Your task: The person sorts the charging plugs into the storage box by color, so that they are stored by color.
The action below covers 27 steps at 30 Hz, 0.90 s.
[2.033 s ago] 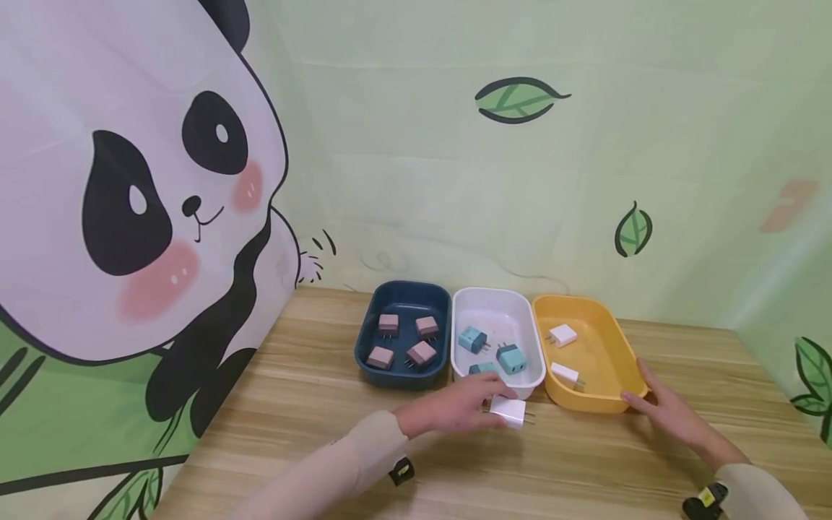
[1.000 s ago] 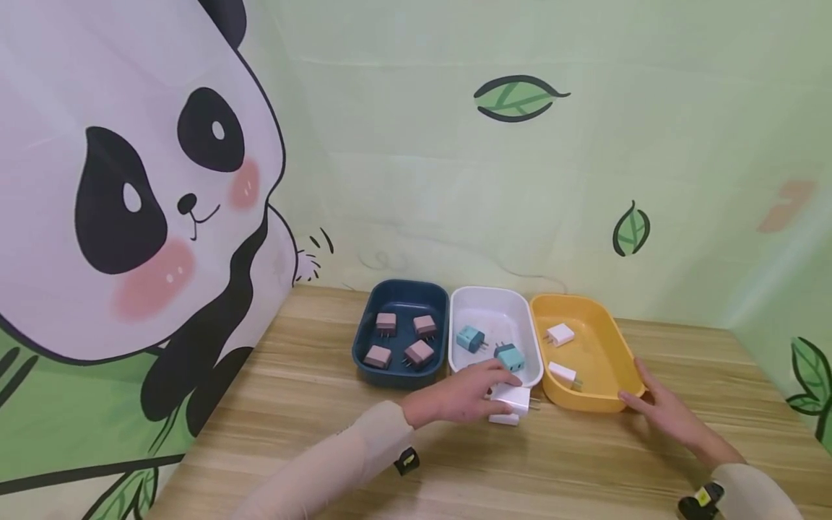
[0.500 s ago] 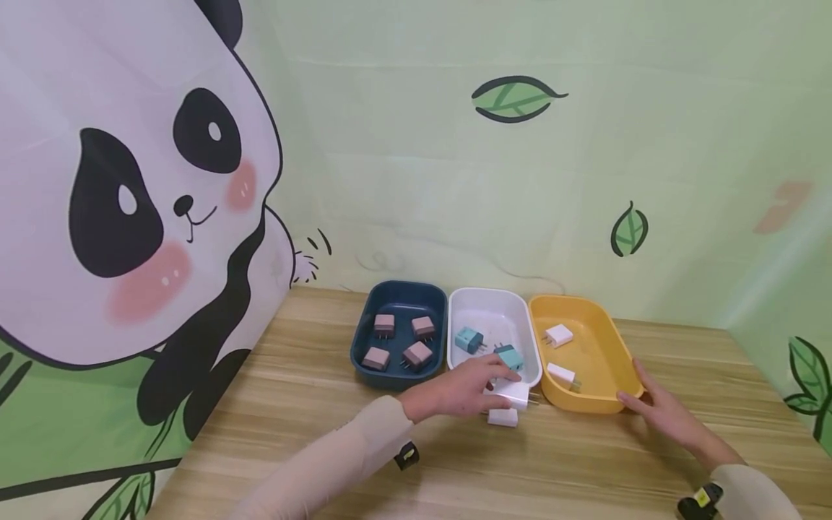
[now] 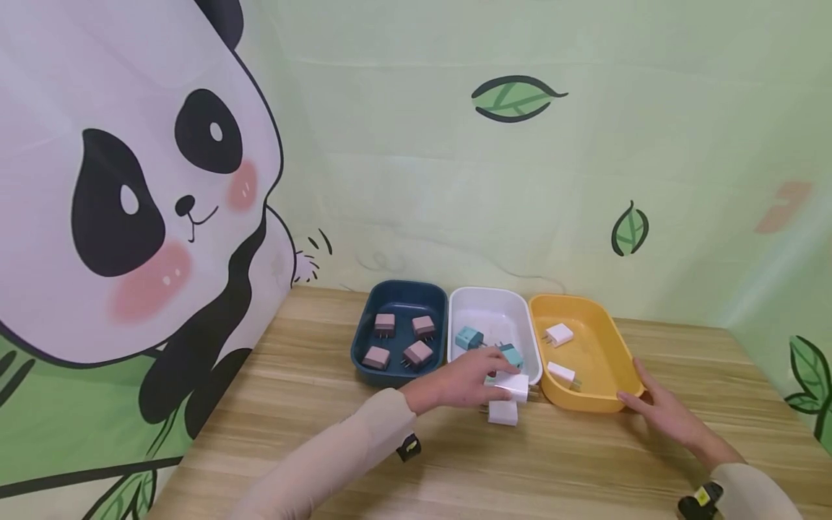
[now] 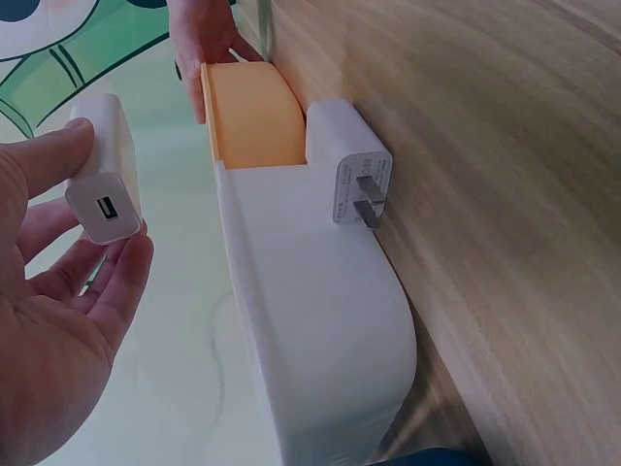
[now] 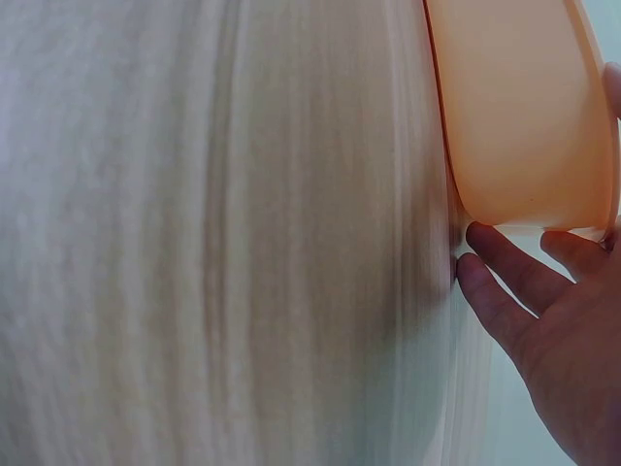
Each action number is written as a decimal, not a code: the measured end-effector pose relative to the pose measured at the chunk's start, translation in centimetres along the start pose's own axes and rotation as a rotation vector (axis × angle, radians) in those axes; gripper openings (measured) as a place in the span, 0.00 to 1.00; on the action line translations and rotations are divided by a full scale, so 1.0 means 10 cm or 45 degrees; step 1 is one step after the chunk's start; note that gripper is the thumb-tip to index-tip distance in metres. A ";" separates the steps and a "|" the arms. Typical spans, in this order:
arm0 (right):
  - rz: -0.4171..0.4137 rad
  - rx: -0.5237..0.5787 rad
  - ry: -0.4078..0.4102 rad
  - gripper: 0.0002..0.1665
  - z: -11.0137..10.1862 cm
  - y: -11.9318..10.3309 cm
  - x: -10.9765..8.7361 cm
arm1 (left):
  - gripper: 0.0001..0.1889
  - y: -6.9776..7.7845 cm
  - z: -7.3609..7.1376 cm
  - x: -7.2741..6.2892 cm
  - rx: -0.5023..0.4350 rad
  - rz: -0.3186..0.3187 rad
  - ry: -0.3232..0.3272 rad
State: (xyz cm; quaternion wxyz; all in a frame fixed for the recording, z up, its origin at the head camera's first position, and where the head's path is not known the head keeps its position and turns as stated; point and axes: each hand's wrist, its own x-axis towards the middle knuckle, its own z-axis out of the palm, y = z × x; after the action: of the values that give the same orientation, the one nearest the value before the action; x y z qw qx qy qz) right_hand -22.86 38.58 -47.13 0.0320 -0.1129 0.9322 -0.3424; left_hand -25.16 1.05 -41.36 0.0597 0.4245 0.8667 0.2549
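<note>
My left hand [image 4: 463, 379] pinches a white charger plug [image 4: 513, 388] between thumb and fingers, raised near the front rim of the white bin [image 4: 484, 307]. In the left wrist view the held charger plug [image 5: 109, 170] shows its USB port. A second white charger plug [image 5: 351, 165] stands on the table against the white bin's front wall, prongs outward. With fairly straight, spread fingers, my right hand [image 4: 669, 412] touches the front right corner of the yellow bin [image 4: 601, 354]. Two white charger plugs [image 4: 559, 334] lie inside that bin.
A dark blue bin [image 4: 406, 292] with several pink charger plugs [image 4: 417, 354] stands left of the white bin. Teal charger plugs [image 4: 469, 337] lie in the white one, partly covered by my left hand. Behind the wooden table [image 4: 325, 347] rises a printed cloth backdrop [image 4: 416, 180].
My left hand, holding the white charger plug, has risen and moved slightly away from me, bringing the second charger plug below it into view. My right hand stays at the yellow bin.
</note>
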 end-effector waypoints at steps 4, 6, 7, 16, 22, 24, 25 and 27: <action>0.009 -0.016 0.004 0.49 0.00 -0.01 -0.01 | 0.22 0.01 -0.02 0.04 0.042 0.027 0.002; 0.020 -0.005 -0.002 0.50 0.00 -0.01 -0.01 | 0.22 0.01 -0.02 0.06 0.056 0.039 0.004; 0.024 0.003 -0.005 0.50 0.00 -0.01 -0.02 | 0.22 0.01 -0.01 0.07 0.058 0.043 0.004; 0.022 0.003 -0.005 0.50 0.02 0.00 0.00 | 0.22 0.06 -0.01 0.20 0.066 0.040 0.003; 0.011 -0.021 0.004 0.50 0.01 -0.02 0.01 | 0.22 0.10 -0.01 0.30 0.080 0.015 0.004; 0.011 -0.015 0.006 0.50 0.01 -0.02 0.01 | 0.22 0.10 -0.01 0.34 0.084 0.003 0.005; 0.012 -0.011 0.005 0.50 0.01 -0.02 0.01 | 0.22 0.11 -0.01 0.36 0.085 -0.003 0.006; 0.006 -0.007 0.005 0.50 0.00 -0.02 0.00 | 0.22 0.12 0.00 0.40 0.083 -0.012 0.005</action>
State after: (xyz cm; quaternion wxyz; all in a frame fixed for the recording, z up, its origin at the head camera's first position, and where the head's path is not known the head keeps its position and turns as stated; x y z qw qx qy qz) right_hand -22.81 38.42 -47.05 0.0306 -0.1099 0.9335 -0.3400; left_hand -26.85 4.68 -40.29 0.0455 0.4218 0.8766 0.2272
